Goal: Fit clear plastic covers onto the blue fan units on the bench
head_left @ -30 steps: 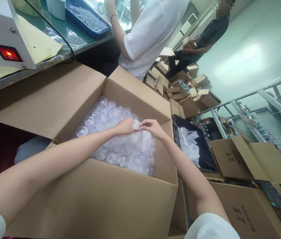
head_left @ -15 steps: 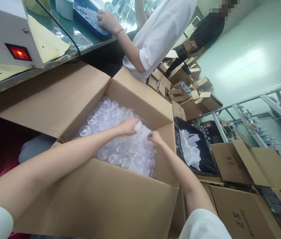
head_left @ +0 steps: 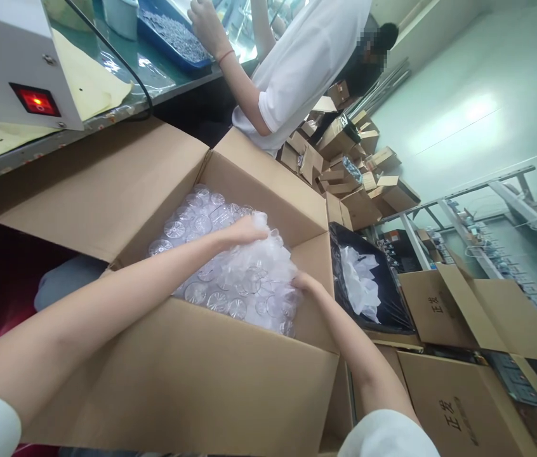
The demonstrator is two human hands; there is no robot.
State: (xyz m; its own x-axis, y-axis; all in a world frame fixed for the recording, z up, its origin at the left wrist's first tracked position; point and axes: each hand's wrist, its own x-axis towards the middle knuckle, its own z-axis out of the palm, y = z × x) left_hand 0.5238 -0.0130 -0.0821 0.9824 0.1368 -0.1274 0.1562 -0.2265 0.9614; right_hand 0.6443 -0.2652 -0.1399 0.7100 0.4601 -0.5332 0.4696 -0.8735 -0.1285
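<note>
In front of me an open cardboard box (head_left: 211, 381) holds several clear plastic round pieces (head_left: 195, 292) packed close together. A thin, crumpled white plastic bag (head_left: 249, 263) lies over part of them. My left hand (head_left: 248, 230) is closed on the bag's upper edge, at the far side of the pile. At the box's right wall my right hand (head_left: 304, 281) grips the bag's other edge, its fingertips partly hidden by the film.
A worktable with a white machine (head_left: 21, 63) and a blue tray of small grey bits (head_left: 173, 38) runs along the left. A co-worker in a white shirt (head_left: 297, 70) stands beyond the box. To the right are a black-lined bin (head_left: 395, 298) and more cartons (head_left: 459, 400).
The bag is spread wider and lifted somewhat between my hands. My left hand has shifted slightly up, my right hand slightly down and right. The co-worker's hand has risen off the tray.
</note>
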